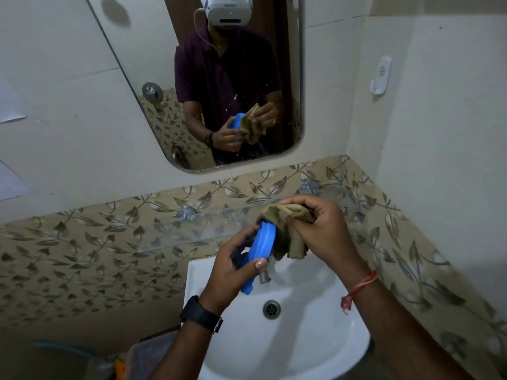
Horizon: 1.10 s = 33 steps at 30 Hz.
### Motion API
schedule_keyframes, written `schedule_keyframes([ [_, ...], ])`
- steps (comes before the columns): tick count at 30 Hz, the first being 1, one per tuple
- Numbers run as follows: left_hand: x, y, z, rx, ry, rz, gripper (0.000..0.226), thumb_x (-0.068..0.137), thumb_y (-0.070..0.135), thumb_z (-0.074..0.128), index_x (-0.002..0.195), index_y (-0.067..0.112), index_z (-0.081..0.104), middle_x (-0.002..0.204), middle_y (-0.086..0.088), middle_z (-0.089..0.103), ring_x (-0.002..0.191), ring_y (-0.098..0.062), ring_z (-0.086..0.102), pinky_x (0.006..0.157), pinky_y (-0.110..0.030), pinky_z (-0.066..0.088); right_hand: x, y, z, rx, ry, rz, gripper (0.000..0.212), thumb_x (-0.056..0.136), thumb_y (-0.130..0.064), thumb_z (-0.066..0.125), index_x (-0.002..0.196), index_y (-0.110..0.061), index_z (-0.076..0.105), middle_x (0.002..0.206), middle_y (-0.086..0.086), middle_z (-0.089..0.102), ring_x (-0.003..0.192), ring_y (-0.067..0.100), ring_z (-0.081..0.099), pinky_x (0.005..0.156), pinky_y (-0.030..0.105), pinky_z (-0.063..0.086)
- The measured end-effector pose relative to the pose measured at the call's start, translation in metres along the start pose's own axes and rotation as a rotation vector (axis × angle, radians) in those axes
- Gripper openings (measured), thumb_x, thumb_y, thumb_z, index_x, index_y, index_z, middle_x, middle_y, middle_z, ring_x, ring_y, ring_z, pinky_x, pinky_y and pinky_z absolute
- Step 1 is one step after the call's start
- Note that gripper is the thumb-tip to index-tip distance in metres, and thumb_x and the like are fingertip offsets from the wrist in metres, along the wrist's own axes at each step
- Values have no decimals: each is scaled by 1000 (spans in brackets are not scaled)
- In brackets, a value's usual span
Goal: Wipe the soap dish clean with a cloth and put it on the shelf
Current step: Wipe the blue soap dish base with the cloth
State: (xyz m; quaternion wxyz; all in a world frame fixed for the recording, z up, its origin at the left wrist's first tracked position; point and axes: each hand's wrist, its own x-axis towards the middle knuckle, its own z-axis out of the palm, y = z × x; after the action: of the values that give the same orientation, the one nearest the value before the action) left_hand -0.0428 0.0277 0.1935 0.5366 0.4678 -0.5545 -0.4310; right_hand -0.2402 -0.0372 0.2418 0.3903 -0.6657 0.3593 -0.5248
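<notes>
Over the sink (pixel 315 341), the left hand (pixel 230 275) curls fingers and thumb round the blue dish (pixel 264 239), held on edge, while the right hand (pixel 323 231) pinches the bunched cloth (pixel 295 244) against its top, near the glass shelf (pixel 197 229).
</notes>
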Motion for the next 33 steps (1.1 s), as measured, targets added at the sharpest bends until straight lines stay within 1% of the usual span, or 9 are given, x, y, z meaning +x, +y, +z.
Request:
schedule_keyframes([
  [5, 0, 9, -6, 15, 36, 84, 90, 68, 61, 83, 136, 7, 58, 131, -20, 64, 117, -30, 63, 97, -40, 53, -2, -7, 7, 40, -123, -125, 23, 82, -9, 81, 100, -23, 79, 93, -13, 77, 92, 6, 73, 79, 15, 56],
  [9, 1, 15, -6, -28, -18, 151, 82, 72, 58, 82, 134, 8, 63, 127, -26, 64, 116, -36, 63, 97, -38, 52, -1, 13, 11, -141, -51, 0, 25, 79, -3, 77, 94, -23, 80, 84, -13, 76, 82, 0, 71, 72, 18, 55],
  [13, 3, 23, -6, -92, -5, 149, 78, 70, 59, 82, 134, 17, 63, 129, -23, 64, 118, -42, 60, 98, -39, 51, -12, 19, 15, 202, 96, 112, 22, 83, -11, 79, 91, -30, 78, 88, -10, 79, 83, 4, 74, 71, 19, 59],
  [16, 3, 27, -7, -73, -28, 145, 85, 71, 55, 84, 133, 3, 58, 125, -24, 61, 114, -34, 61, 97, -36, 51, -11, 6, 14, 178, 150, -27, 19, 85, -15, 77, 98, -29, 77, 97, -9, 77, 94, 8, 73, 77, 16, 57],
  [18, 3, 27, -10, -30, -71, 171, 89, 72, 51, 86, 133, -6, 54, 124, -35, 56, 113, -31, 61, 98, -34, 49, -7, -8, 13, 114, 66, -185, 20, 85, -15, 76, 103, -23, 76, 99, -10, 76, 97, 11, 71, 82, 17, 55],
  [21, 4, 28, -13, -25, -101, 220, 86, 69, 48, 89, 127, -5, 54, 119, -39, 54, 109, -31, 61, 96, -35, 50, -3, -16, 16, 27, -124, -362, 35, 80, 10, 73, 109, -9, 75, 106, -5, 72, 104, 11, 68, 90, 18, 52],
  [24, 2, 27, -13, -53, -63, 257, 81, 68, 53, 88, 126, 3, 59, 118, -32, 55, 107, -30, 60, 92, -35, 52, -6, -8, 16, 1, -146, -303, 34, 85, 9, 70, 115, -8, 74, 109, 0, 71, 107, 12, 66, 93, 18, 50],
  [28, -2, 24, -10, -267, 32, 191, 73, 60, 54, 91, 122, 23, 69, 112, -4, 70, 101, -24, 65, 83, -38, 56, -20, 9, 26, -30, -153, -215, 34, 87, 4, 68, 118, -10, 73, 111, 1, 70, 109, 6, 65, 95, 15, 49],
  [33, 1, 13, -4, -436, 157, 118, 95, 55, 48, 94, 133, 7, 58, 114, -14, 67, 106, -29, 64, 86, -40, 58, -32, 25, 38, -135, -129, -106, 36, 86, 2, 66, 115, -17, 74, 106, -3, 69, 101, 1, 65, 87, 8, 48],
])
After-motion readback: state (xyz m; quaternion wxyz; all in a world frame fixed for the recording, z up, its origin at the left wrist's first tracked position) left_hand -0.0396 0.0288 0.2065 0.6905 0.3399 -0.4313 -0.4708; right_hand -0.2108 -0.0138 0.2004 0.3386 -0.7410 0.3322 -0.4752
